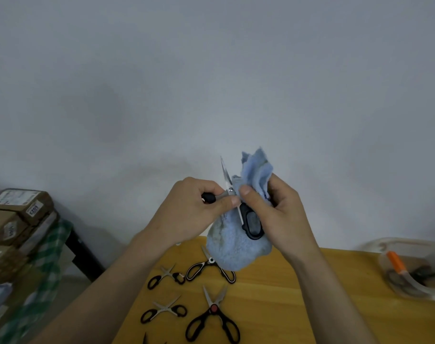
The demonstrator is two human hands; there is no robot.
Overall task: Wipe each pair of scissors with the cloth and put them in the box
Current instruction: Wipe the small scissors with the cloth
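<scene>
Low in the frame, four scissors spread on the counter, unwiped by the look of it. Above, left hand pinching open scissors by one handle, steadying; right hand gripping blue cloth around the other blade, likely wiping. At right edge, clear box, already holding some.

A plain grey wall rises behind a wooden table, with stacked cardboard boxes at the left.
</scene>
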